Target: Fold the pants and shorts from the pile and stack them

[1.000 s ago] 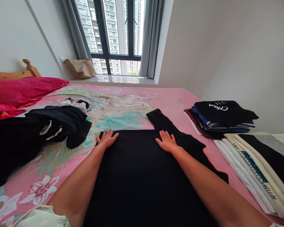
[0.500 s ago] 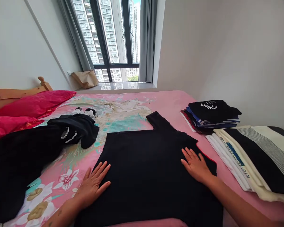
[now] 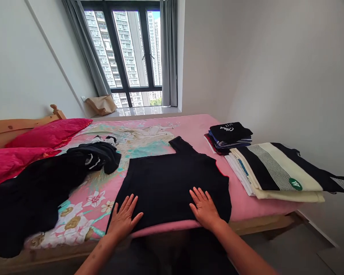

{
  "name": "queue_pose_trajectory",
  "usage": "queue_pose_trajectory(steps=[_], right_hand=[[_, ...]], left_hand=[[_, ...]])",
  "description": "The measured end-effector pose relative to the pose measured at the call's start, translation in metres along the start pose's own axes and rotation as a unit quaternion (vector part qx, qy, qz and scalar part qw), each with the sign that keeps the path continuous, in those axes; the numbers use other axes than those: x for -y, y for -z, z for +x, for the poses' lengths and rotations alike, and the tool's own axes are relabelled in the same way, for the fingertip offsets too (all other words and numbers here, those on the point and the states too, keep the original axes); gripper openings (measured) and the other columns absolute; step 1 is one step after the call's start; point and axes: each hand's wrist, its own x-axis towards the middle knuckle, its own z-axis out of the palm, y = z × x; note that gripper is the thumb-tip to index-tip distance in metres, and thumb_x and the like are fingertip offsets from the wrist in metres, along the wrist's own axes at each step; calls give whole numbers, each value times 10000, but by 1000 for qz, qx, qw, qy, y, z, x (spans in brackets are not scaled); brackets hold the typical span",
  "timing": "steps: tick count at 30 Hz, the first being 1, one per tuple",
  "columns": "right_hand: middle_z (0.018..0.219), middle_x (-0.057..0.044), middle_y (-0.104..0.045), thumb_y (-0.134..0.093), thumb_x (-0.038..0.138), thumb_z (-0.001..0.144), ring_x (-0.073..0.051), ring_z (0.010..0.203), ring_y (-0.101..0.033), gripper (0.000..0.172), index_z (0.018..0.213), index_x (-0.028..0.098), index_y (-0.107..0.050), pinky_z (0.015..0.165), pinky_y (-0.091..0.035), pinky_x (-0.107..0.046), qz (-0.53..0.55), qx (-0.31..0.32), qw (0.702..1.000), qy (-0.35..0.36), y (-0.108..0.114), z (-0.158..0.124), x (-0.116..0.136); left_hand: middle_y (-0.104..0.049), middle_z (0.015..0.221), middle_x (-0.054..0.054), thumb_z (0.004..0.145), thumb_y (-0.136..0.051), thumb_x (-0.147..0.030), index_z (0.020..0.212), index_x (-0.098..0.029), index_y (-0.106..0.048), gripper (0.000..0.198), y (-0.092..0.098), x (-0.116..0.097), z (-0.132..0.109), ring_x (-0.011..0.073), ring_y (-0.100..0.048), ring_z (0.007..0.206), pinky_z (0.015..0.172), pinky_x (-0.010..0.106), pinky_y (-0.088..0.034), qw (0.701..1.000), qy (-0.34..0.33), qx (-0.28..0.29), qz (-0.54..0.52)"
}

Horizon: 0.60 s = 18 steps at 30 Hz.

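A black T-shirt [image 3: 166, 183] with a red-edged neckline lies spread on the bed, its neck toward the right and one sleeve pointing to the far side. Flat on its lower left part rests my left hand [image 3: 124, 217], fingers spread. My right hand [image 3: 205, 208] lies open on the shirt's near right part, palm down. Neither hand grips the cloth. The shirt's near edge runs along the bed's front edge, and its near sleeve is not visible.
Rumpled dark clothes [image 3: 60, 172] lie on the left, before red pillows [image 3: 51, 131]. To the right sit a folded dark stack [image 3: 231, 133] and a larger pile of cream, white and black clothes [image 3: 278, 168]. The pink floral sheet [image 3: 94, 198] covers the bed.
The view has pulled back, showing the bed's front edge and floor. Both hands have slid over the shirt toward its near edge, the right one also away from the neckline.
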Motion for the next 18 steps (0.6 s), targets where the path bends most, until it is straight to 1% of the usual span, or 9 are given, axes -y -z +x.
queue_pose_trajectory(steps=[2, 4, 6, 7, 10, 13, 14, 16, 18], right_hand=[[1534, -19, -184, -260, 437, 927, -221, 1413, -132, 565, 1456, 240, -256, 1127, -41, -510, -34, -7, 997, -73, 3, -17, -37], [1536, -1, -171, -254, 416, 931, -221, 1413, -128, 551, 1458, 254, -239, 1112, -77, -546, -61, 3, 990, -126, 8, -30, -66], [1533, -4, -184, -267, 369, 930, -234, 1409, -142, 534, 1451, 255, -253, 1087, -100, -595, -74, 15, 985, -157, 14, -39, -79], [1528, -24, -203, -277, 342, 926, -248, 1405, -153, 529, 1444, 237, -278, 1074, -98, -620, -76, 17, 983, -168, 17, -42, -79], [1517, -84, -227, -280, 334, 920, -272, 1406, -138, 534, 1423, 164, -331, 1067, -60, -635, -72, -9, 982, -172, 26, -44, -51], [1523, -78, -214, -264, 399, 924, -247, 1417, -92, 554, 1424, 170, -328, 1096, -50, -581, -22, -59, 994, -92, 35, -31, 5], [1525, -74, -211, -259, 409, 925, -241, 1418, -86, 555, 1425, 178, -326, 1101, -54, -567, 1, -69, 996, -57, 37, -24, 26], [1532, -67, -191, -231, 414, 931, -232, 1421, -70, 555, 1431, 187, -310, 1110, -53, -547, 34, -69, 997, 7, 40, -9, 65], [1539, -25, -168, -208, 434, 936, -210, 1425, -52, 553, 1446, 230, -273, 1125, -28, -511, 46, -52, 996, 60, 38, 4, 88]], left_hand=[[-121, 1549, 21, 866, -280, -590, 1472, -208, -187, 723, -8, 17, -17, 233, -92, 1430, 1134, 516, -20, 999, 34, 5, 4], [-117, 1551, 27, 870, -284, -568, 1473, -188, -177, 721, -10, 26, -28, 220, -89, 1431, 1136, 510, -41, 998, 61, 18, 1], [-130, 1549, 41, 873, -293, -544, 1469, -165, -188, 713, -6, 26, -35, 214, -101, 1430, 1134, 511, -73, 996, 85, 33, -7], [-142, 1547, 50, 875, -300, -528, 1465, -157, -201, 704, -2, 23, -38, 217, -116, 1428, 1128, 521, -94, 995, 96, 36, -11], [-206, 1529, 107, 873, -345, -464, 1440, -129, -274, 663, 11, 10, -42, 270, -188, 1409, 1080, 604, -152, 992, 119, 32, -17], [-267, 1501, 176, 864, -386, -430, 1402, -94, -354, 635, 26, -14, -32, 326, -217, 1393, 1047, 655, -153, 992, 123, 14, -22], [-268, 1503, 168, 872, -376, -440, 1402, -109, -361, 625, 31, -24, -26, 316, -204, 1399, 1060, 637, -145, 994, 110, 5, -25], [-235, 1529, 98, 897, -316, -479, 1424, -191, -331, 600, 37, -47, -10, 259, -153, 1419, 1101, 567, -133, 997, 66, -11, -34], [-185, 1548, 17, 912, -257, -511, 1445, -279, -270, 581, 39, -64, 3, 206, -113, 1429, 1126, 512, -121, 999, 27, -20, -42]])
